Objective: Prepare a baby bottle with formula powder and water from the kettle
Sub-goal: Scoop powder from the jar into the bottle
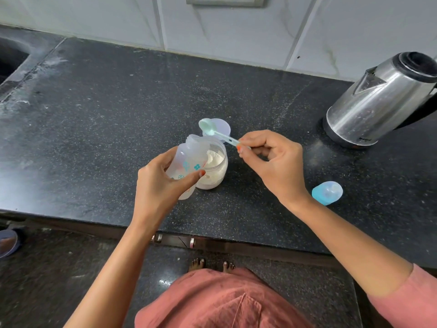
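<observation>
Head view: left hand [160,183] grips tilted, uncapped clear bottle [189,159] with teal prints; right hand [272,159] fingers pinch pale green scoop [214,131] above open powder jar [216,166]

Black speckled countertop [94,114] spans the frame centre. Sink [9,60] at upper left. White tiled wall [236,31] along the top. Sandal [8,242] at lower left.
</observation>
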Demonstrator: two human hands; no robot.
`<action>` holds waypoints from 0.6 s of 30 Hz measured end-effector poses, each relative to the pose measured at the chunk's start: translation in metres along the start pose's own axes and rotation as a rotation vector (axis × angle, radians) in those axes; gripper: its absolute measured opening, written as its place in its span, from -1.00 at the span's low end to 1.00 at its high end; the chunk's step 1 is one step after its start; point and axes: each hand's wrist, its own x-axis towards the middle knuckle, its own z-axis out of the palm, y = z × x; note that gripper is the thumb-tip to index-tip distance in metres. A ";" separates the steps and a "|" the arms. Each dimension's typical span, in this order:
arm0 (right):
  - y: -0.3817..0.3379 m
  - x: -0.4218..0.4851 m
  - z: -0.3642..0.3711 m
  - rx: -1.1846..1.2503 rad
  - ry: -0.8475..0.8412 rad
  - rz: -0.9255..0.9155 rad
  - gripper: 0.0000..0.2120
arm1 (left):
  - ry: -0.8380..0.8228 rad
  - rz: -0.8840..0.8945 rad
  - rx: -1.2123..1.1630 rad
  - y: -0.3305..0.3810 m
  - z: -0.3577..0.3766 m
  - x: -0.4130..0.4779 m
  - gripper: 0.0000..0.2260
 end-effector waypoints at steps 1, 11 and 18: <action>-0.001 0.001 0.000 -0.001 -0.027 0.007 -0.92 | -0.001 -0.001 0.002 0.000 0.000 0.000 -0.57; -0.006 0.007 -0.001 0.217 -0.025 0.328 -0.85 | -0.010 0.002 0.007 -0.003 0.000 0.001 -0.58; -0.001 0.020 -0.008 0.386 0.019 0.611 -0.92 | 0.022 -0.046 -0.068 -0.011 -0.003 -0.001 -0.58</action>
